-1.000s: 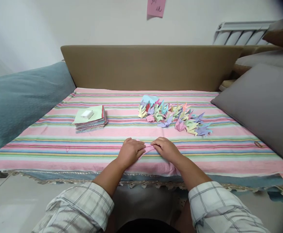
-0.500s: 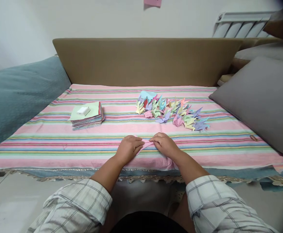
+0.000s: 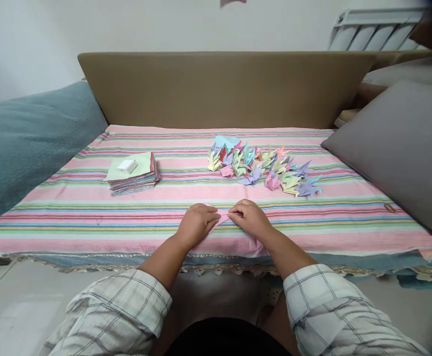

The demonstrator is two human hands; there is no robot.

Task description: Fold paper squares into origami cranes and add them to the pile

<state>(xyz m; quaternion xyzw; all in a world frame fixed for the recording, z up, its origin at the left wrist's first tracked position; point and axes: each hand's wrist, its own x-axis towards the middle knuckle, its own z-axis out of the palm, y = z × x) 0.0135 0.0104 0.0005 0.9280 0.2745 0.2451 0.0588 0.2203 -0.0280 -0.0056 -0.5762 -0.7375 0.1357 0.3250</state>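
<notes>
Pink and folded, the paper (image 3: 222,217) is clamped under the left hand (image 3: 197,223) here, one end pinched by the right hand (image 3: 252,217).

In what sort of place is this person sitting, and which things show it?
Probably a room in a home, perhaps a living room: there is what looks like a sofa with a gray cushion at its right end, and a radiator at the wall behind.
</notes>
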